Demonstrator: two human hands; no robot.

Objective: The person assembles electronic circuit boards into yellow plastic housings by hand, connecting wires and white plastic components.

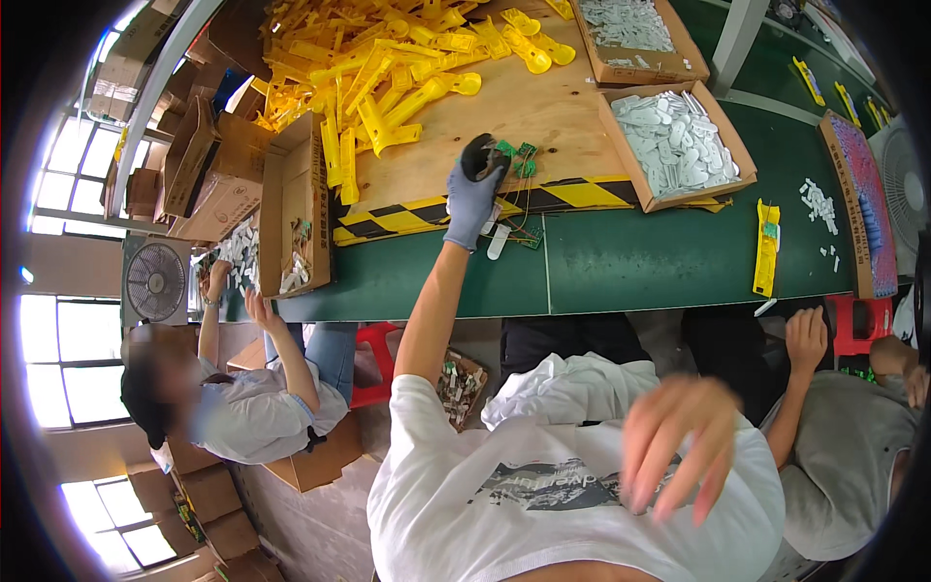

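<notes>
My left hand [469,194], in a grey glove with black fingertips, reaches over the front edge of the wooden board. Its fingers are closed at a small green circuit board [504,148], though the fingertips partly hide the grip. More green circuit boards [525,160] with thin wires lie beside it, and the wires run down over the striped edge. Below the wrist, a white plastic piece [498,242] rests on the green tabletop, near another green board [529,237]. My right hand [679,446], bare and smeared by motion, is raised before my chest, fingers apart and nothing visible in them.
Yellow plastic shells [388,78] are heaped on the wooden board [553,121]. Cartons of white pieces [669,145] stand at the right, past a yellow shell [766,247]. Another carton [296,213] stands left. Co-workers sit on both sides, one person's hands [254,306] near the left carton.
</notes>
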